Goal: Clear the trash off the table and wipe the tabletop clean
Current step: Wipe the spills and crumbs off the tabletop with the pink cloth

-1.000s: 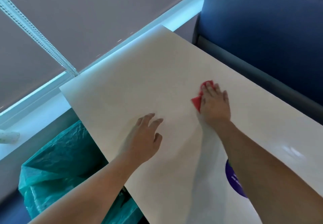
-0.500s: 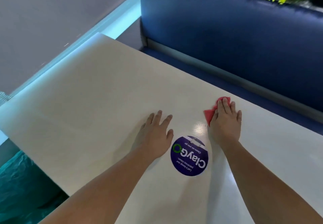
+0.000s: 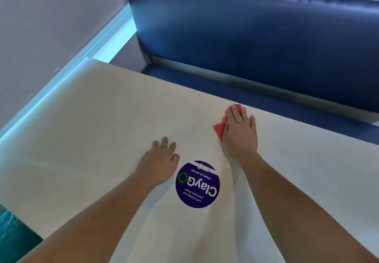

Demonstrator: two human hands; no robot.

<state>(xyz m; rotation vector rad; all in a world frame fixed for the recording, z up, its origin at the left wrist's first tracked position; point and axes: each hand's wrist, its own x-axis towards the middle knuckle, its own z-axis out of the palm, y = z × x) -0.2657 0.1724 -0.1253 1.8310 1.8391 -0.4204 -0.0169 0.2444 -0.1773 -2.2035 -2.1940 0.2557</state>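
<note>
A round purple sticker (image 3: 197,184) on the white table (image 3: 86,123) reads "ClayGo", with "Clean as you go" above that word. Below it stands "Let's keep our pantries clean."; all text appears upside down from this view.

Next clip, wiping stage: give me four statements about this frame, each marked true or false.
1. The right hand presses a red cloth flat on the table. True.
2. The left hand holds a crumpled cup. False: it rests on the table, holding nothing.
3. A round purple sticker lies between the forearms. True.
4. The bench behind the table is green. False: it is blue.
</note>
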